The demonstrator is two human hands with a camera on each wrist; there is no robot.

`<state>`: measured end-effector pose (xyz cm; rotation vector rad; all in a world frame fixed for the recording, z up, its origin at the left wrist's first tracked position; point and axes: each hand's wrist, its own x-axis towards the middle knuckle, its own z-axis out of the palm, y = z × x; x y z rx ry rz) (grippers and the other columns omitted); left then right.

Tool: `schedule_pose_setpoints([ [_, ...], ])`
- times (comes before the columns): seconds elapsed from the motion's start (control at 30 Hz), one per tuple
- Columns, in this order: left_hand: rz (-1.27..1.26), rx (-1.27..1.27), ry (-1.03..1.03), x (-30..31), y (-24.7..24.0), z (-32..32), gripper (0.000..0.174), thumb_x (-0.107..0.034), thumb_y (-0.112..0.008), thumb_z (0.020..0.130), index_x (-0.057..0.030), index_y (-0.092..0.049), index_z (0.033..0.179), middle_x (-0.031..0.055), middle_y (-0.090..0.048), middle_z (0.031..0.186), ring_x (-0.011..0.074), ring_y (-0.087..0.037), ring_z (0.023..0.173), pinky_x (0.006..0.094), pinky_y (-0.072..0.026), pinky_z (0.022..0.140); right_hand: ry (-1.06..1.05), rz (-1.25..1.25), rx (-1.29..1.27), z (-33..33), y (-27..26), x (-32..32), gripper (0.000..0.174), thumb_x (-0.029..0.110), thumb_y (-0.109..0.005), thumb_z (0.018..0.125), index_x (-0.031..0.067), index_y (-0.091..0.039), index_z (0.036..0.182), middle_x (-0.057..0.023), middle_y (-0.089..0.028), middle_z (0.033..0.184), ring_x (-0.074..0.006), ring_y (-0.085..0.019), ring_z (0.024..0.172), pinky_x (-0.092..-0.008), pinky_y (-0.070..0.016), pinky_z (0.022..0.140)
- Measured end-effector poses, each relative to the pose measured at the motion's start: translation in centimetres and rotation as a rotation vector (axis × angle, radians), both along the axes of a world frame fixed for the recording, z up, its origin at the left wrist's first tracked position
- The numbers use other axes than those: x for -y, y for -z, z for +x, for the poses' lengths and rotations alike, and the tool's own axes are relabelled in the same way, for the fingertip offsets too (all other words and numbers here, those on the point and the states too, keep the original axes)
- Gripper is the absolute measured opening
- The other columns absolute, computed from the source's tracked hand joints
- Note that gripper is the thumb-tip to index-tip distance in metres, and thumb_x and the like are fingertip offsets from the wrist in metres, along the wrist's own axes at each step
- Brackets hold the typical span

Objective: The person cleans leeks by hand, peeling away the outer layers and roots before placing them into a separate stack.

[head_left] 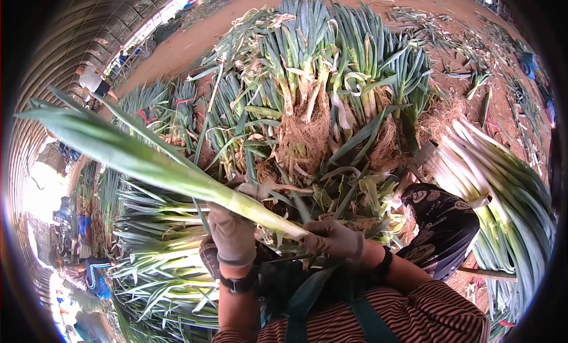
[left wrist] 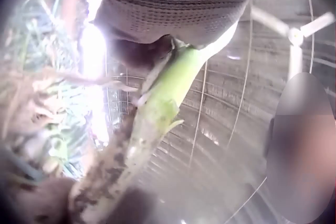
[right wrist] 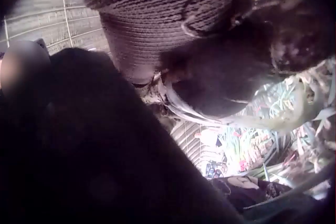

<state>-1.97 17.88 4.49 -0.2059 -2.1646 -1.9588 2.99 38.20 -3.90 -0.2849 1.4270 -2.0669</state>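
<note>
Leek held across the lap, 2-hand hold

Gloved L grip, abt 7 o'clock, wraps the shaft of one leek; L wrist view backs this up. R grip, abt 5 o'clock, also gloved, pinches the root end, fingers curled in tight. Thin pale strips show by the R fingers in the R wrist view; can't tell if attached.

Leek lies on a slant above the lap, leafy tips out to 10 o'clock, root end nr 6. L hold is prob. set on the shaft b/c the long top is heavy & needs support there; R hold likely steadies the thin end.

Unstripped leeks stand massed at 12 o'clock, roots facing the person, prob. for easy reach. More lie in a row at 8 o'clock, leaves outward. White-shafted pile at 3 o'clock, shafts roughly parallel, prob. to keep it tidy. Loose leaf scraps sit just beyond the hands, beside the patterned knee covering at 4 o'clock.
</note>
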Motion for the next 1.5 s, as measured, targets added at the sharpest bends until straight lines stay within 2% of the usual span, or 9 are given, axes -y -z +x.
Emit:
schedule_pose_setpoints([
  [0.23,-0.092,0.006,-0.184,-1.6,2.3,0.0,0.023,0.002,-0.056,0.081,-0.0003,-0.056,0.104,0.0103,-0.061,0.086,0.0232,-0.060,0.077,0.0318,-0.0486,0.071,-0.181,-0.080,0.058,1.0,1.6,0.5,0.058,0.060,-0.046,0.094,0.0047,-0.062,0.094,0.0035,-0.054,0.074,-0.0046,-0.046,0.060,-0.0206,-0.0357,0.051],
  [0.37,0.919,0.363,0.354,-1.6,1.6,-0.4,0.014,0.001,-0.056,0.086,0.0001,-0.056,0.100,0.0089,-0.061,0.087,0.0208,-0.060,0.083,0.0342,-0.0523,0.075,-0.357,-0.281,0.143,0.7,1.9,0.3,0.059,0.061,-0.044,0.094,0.0054,-0.061,0.091,0.0034,-0.053,0.072,-0.0058,-0.046,0.060,-0.0216,-0.0364,0.052],
  [0.5,-0.580,-0.365,0.699,1.3,5.2,-2.1,0.020,-0.008,-0.067,0.081,-0.0051,-0.060,0.100,0.0097,-0.062,0.100,0.0246,-0.061,0.097,0.0393,-0.0528,0.085,-0.321,-0.225,0.076,1.3,0.7,0.1,0.059,0.061,-0.046,0.094,0.0044,-0.061,0.092,0.0018,-0.053,0.074,-0.0073,-0.047,0.060,-0.0229,-0.0384,0.055],
  [0.63,-0.706,-0.257,0.649,0.4,13.1,0.5,0.019,-0.005,-0.067,0.080,-0.0033,-0.065,0.099,0.0094,-0.066,0.099,0.0251,-0.064,0.096,0.0340,-0.0510,0.085,-0.311,-0.257,0.107,0.9,0.9,-0.1,0.058,0.060,-0.048,0.093,0.0041,-0.061,0.094,0.0009,-0.056,0.078,-0.0073,-0.050,0.064,-0.0231,-0.0408,0.057],
  [0.67,0.017,0.282,0.472,1.1,15.3,1.2,0.021,-0.010,-0.064,0.087,-0.0008,-0.065,0.105,0.0089,-0.066,0.103,0.0206,-0.063,0.097,0.0294,-0.0498,0.082,-0.264,-0.203,0.078,0.8,0.9,-0.1,0.058,0.061,-0.048,0.093,0.0044,-0.062,0.094,0.0009,-0.056,0.077,-0.0072,-0.050,0.064,-0.0229,-0.0411,0.057],
  [0.83,0.591,-0.037,-0.036,-0.9,1.0,1.3,0.029,-0.019,-0.061,0.094,0.0024,-0.062,0.114,0.0086,-0.065,0.109,0.0180,-0.059,0.102,0.0325,-0.0445,0.094,-0.111,0.016,-0.018,0.7,0.2,0.3,0.061,0.063,-0.049,0.092,0.0031,-0.063,0.096,0.0010,-0.056,0.073,-0.0086,-0.052,0.065,-0.0246,-0.0428,0.058],
  [1.1,0.346,0.097,-0.077,1.8,1.5,1.0,0.009,-0.011,-0.066,0.089,-0.0042,-0.060,0.090,0.0000,-0.060,0.080,0.0090,-0.053,0.066,0.0210,-0.0409,0.057,0.126,0.359,-0.301,0.8,1.0,0.8,0.068,0.064,-0.049,0.090,-0.0008,-0.063,0.107,-0.0097,-0.064,0.075,-0.0178,-0.063,0.071,-0.0349,-0.0482,0.063],
  [1.33,-0.637,-0.521,-0.006,-0.2,2.1,1.6,0.017,0.005,-0.067,0.072,-0.0061,-0.058,0.081,0.0073,-0.060,0.076,0.0193,-0.060,0.060,0.0303,-0.0482,0.056,0.395,0.298,-0.309,1.0,1.6,1.4,0.059,0.056,-0.050,0.094,-0.0002,-0.062,0.108,-0.0155,-0.065,0.077,-0.0269,-0.066,0.074,-0.0356,-0.0494,0.067],
  [1.5,-0.630,-0.343,0.337,-0.8,4.6,4.6,0.016,0.005,-0.067,0.070,-0.0040,-0.060,0.079,0.0103,-0.062,0.076,0.0266,-0.063,0.065,0.0316,-0.0495,0.057,0.385,0.382,-0.274,0.9,1.0,-0.1,0.046,0.044,-0.049,0.098,0.0005,-0.062,0.106,-0.0170,-0.063,0.075,-0.0312,-0.065,0.071,-0.0365,-0.0493,0.066],
])
